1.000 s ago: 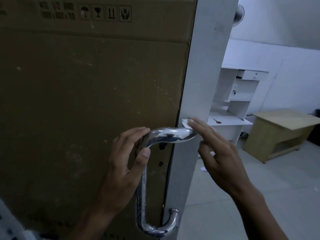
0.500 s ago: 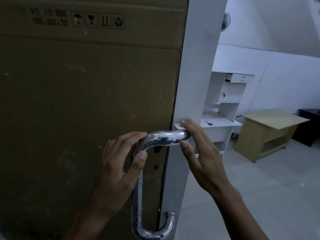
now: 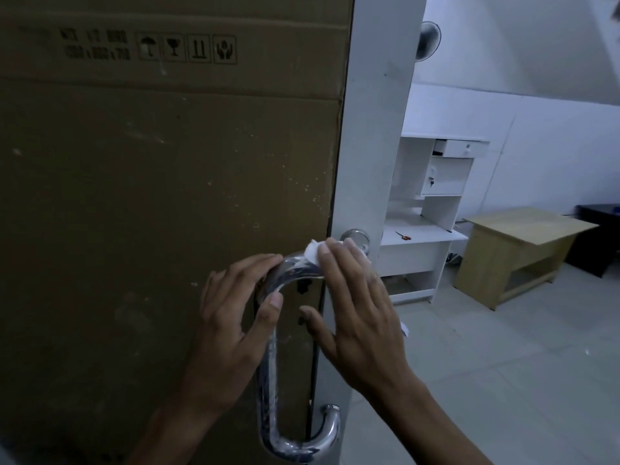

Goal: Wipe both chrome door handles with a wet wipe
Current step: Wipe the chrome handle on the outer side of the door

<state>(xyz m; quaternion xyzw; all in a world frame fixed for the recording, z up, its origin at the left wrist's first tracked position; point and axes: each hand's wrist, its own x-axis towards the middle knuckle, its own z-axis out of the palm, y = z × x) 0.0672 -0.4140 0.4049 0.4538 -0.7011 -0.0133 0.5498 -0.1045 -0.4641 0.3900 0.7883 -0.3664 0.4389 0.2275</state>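
A C-shaped chrome door handle (image 3: 268, 364) is mounted on the white door edge (image 3: 369, 146). Its top arm runs to a round chrome mount (image 3: 356, 239), and its lower end curves up to a second mount. My left hand (image 3: 231, 317) grips the upper bend, with the fingers over the top and the thumb on the front. My right hand (image 3: 359, 307) lies over the top arm and presses a white wet wipe (image 3: 312, 252) onto it with nearly straight fingers, the thumb spread away below. No other handle is in view.
Brown cardboard (image 3: 151, 213) covers the door face on the left. Through the opening stand a white desk with shelves (image 3: 426, 243), a wooden table (image 3: 523, 250) and a dark unit (image 3: 597, 236). A wall fan (image 3: 427, 40) hangs high up. A paper scrap (image 3: 405, 329) lies on the tiled floor.
My right hand has slid the wipe left along the top arm, uncovering the round mount, and its thumb has let go of the handle. My left hand keeps its grip on the bend.
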